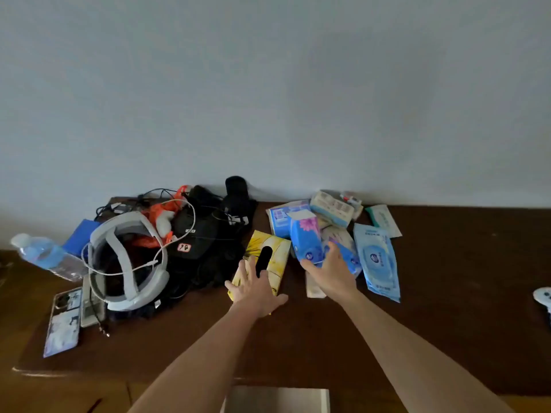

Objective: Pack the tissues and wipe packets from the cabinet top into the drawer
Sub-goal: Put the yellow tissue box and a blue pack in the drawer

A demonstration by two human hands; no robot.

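Note:
A heap of tissue and wipe packets lies on the dark brown cabinet top [298, 338] near the wall. My left hand [253, 289] rests flat, fingers spread, on a yellow tissue box [275, 248] with a black oval slot. My right hand [332, 274] grips a blue tissue pack with a pink flower [305, 236], tilted upright. To its right lies a large blue wipes packet [378, 260]. Behind are a blue-white packet [278, 219], a pale boxed pack [332, 208] and a green-white wipe packet [384, 219]. A pale drawer edge [280, 399] shows at the bottom.
Left of the packets sits a tangle of black gear and cables [208, 234], a grey headband device [125, 263], an orange bag [161, 216], a water bottle [44, 254], a phone [64, 323] and a remote [89, 305]. A white controller [544, 296] lies at the right edge.

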